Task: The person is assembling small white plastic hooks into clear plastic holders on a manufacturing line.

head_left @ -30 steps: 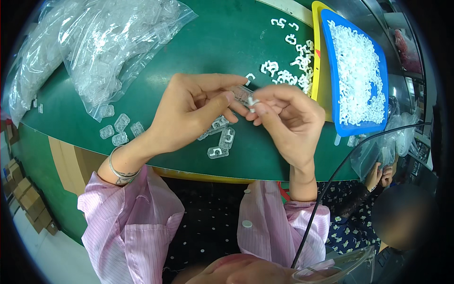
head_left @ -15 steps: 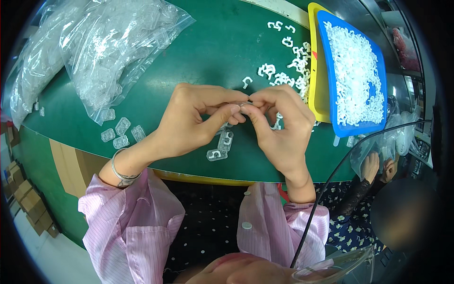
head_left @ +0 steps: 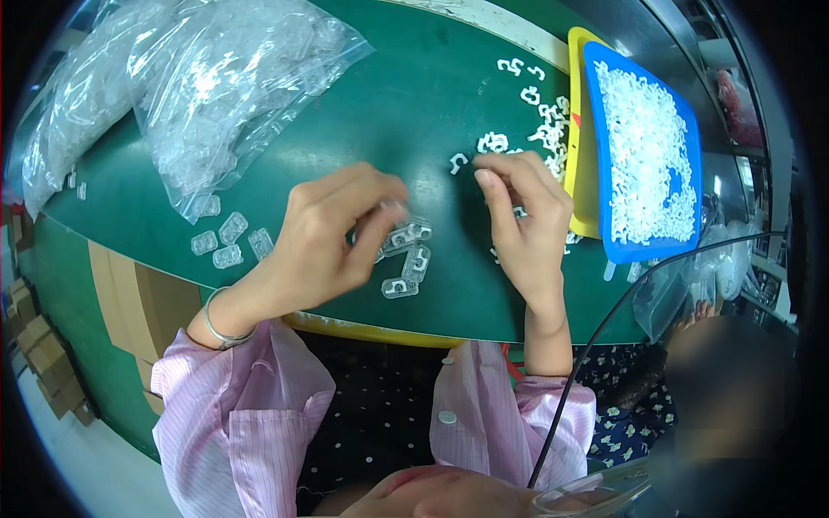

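My left hand (head_left: pixel 332 237) hovers over a small group of clear plastic cases (head_left: pixel 415 262), some with a white hook-shaped clip inside. Its thumb and fingers are curled together, their tips smeared by motion; I cannot make out what they hold. Off to the right, my right hand (head_left: pixel 531 220) has its thumb and forefinger slightly apart with nothing visible between them. A single white hook-shaped clip (head_left: pixel 458 163) lies on the green table just left of those fingertips. More loose white clips (head_left: pixel 493 142) lie scattered beyond the right hand, partly hidden by it.
Large clear bags (head_left: pixel 224 104) of clear parts fill the far left. Several clear cases (head_left: pixel 232 227) lie below them. At right, a blue tray (head_left: pixel 615 237) heaped with white clips rests on a yellow tray (head_left: pixel 584 226). A black cable (head_left: pixel 596 332) crosses near another person.
My hands were together at the fingertips around a small clear piece and have now parted. The left went down and left over the cases; the right shifted right and its fingers opened.
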Motion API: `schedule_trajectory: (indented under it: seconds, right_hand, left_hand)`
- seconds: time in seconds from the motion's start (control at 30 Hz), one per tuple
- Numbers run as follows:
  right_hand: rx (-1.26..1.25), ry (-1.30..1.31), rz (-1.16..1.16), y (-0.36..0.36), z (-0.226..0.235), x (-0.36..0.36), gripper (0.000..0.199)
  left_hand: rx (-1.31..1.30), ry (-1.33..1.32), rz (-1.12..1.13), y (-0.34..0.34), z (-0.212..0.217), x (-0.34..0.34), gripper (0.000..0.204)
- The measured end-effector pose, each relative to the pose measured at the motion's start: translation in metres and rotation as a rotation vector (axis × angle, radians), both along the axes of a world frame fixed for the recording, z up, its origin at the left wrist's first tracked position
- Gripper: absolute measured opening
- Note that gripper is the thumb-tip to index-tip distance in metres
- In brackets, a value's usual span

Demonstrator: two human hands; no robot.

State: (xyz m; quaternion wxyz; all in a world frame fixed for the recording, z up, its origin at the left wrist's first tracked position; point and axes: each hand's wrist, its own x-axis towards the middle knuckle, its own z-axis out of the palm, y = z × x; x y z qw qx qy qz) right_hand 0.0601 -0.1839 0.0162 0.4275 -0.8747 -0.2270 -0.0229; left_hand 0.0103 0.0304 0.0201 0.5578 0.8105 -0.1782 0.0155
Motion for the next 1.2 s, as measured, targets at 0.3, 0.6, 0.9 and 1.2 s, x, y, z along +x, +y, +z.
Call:
schedule_trajectory:
  seconds: [0.3,0.6,0.9,1.2]
  right_hand:
    - [-0.441,-0.327,0.068,0.036,-0.021,-0.006,0.022]
    - [-0.349,-0.206,-0.055,0.025,-0.014,0.002,0.012]
    - [0.574,0.656,0.007,0.006,0.018,-0.006,0.015]
    - [0.899,0.681,0.093,-0.006,0.015,-0.007,0.015]
  left_hand:
    - [0.772,-0.292,0.528,0.016,0.002,-0.043,0.014]
    - [1.065,0.071,0.651,0.103,0.016,-0.099,0.019]
    - [0.541,-0.176,0.409,0.067,0.057,-0.079,0.037]
    - [-0.344,0.468,-0.061,-0.007,0.027,0.018,0.022]
